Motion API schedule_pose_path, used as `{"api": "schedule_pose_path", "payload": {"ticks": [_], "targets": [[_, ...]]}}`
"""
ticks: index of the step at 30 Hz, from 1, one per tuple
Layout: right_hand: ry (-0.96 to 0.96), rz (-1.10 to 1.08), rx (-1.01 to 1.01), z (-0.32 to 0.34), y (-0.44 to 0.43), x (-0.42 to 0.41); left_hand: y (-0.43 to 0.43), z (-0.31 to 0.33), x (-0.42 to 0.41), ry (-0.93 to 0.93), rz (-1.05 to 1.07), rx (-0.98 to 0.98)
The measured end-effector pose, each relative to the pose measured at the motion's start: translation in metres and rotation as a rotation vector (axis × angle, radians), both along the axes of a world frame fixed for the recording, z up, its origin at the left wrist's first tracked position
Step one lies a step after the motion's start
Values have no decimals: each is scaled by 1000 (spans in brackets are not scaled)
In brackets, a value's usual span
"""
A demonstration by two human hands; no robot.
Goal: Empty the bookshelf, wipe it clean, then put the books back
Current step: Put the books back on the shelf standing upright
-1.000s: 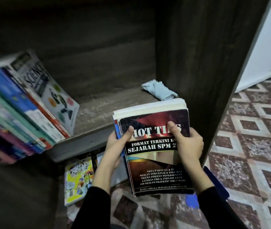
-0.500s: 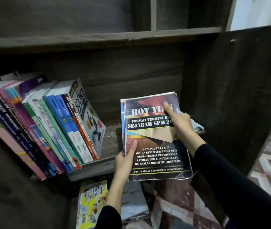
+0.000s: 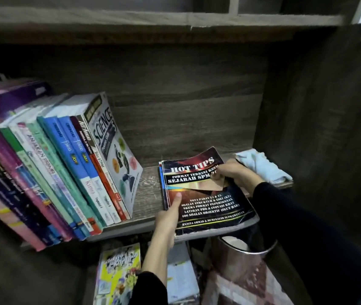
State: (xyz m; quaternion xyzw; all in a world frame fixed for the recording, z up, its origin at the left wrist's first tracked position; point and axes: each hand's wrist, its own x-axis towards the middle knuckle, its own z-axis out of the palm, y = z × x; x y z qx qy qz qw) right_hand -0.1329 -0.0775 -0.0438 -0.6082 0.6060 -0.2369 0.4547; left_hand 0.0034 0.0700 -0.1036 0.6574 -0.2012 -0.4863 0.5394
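A small stack of books topped by a dark "HOT TIPS Sejarah SPM" book (image 3: 206,194) lies on the wooden shelf board (image 3: 148,190), its near end jutting over the front edge. My left hand (image 3: 168,219) grips the stack's lower left corner with the thumb on the cover. My right hand (image 3: 232,175) holds its upper right edge, fingers curled over the cover. A row of leaning books (image 3: 49,166), ending in a white "SCIENCE" book (image 3: 115,150), fills the shelf's left part. A light blue cloth (image 3: 263,168) lies at the shelf's right end.
The dark side panel (image 3: 320,128) closes the shelf on the right. Below the shelf, a yellow comic-style book (image 3: 117,274) and other books lie on the floor beside a metal container (image 3: 243,254). Another shelf board (image 3: 153,16) runs above.
Both hands carried the stack up from the floor area and forward onto the shelf. The view rose, bringing the leaning row of books fully into sight.
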Motion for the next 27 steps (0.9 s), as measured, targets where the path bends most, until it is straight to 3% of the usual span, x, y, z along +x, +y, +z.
{"api": "schedule_pose_path", "payload": {"ticks": [5, 7, 10, 12, 14, 18, 20, 23, 27], "targets": [[6, 14, 17, -16, -5, -8, -2, -4, -6, -17, 53, 33], [132, -3, -32, -19, -1, -8, -3, -5, -5, -12, 53, 35], [612, -33, -418, -20, 25, -4, 0, -4, -5, -12, 36, 39], [746, 22, -735, -27, 56, 1, 3, 0, -6, -5, 19, 35], [632, 134, -815, -37, 79, 0, 3, 0, -5, 25, 17, 27], [457, 489, -713, -41, 107, -19, 6, 1, -4, 90, -31, 13], [509, 576, -716, -45, 117, -27, 7, 7, -3, 115, -50, -7], [727, 485, -1011, -62, 120, -31, 5, 19, -6, 123, -66, -49], [513, 255, -1278, -62, 113, -33, 2, 42, -19, 41, -54, -137]]}}
